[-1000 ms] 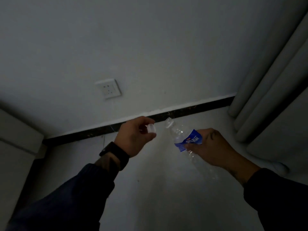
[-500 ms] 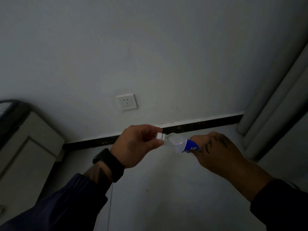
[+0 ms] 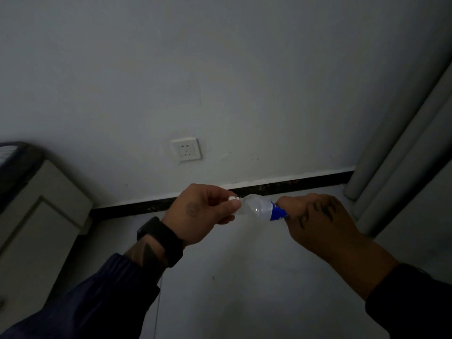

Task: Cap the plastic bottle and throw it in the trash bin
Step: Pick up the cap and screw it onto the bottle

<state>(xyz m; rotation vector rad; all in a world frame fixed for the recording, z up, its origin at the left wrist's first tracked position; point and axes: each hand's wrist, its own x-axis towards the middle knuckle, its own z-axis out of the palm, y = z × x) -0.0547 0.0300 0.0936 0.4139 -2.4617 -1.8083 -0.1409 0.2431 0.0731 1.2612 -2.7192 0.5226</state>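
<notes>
A clear plastic bottle (image 3: 259, 208) with a blue label lies sideways between my hands, its neck pointing left. My right hand (image 3: 315, 222) is wrapped around its body, hiding most of it. My left hand (image 3: 203, 214) pinches the white cap (image 3: 233, 198) between thumb and fingers, and the cap sits at the bottle's mouth. No trash bin is in view.
A pale wall with a white socket (image 3: 186, 149) faces me above a dark skirting strip (image 3: 293, 183). A light cabinet (image 3: 36, 216) stands at the left. Grey curtain folds (image 3: 401, 155) hang at the right. Pale floor lies below my hands.
My left hand brought the cap from beside the open mouth onto the bottle's neck. The bottle tipped to horizontal, and the view lifted, showing the cabinet at left.
</notes>
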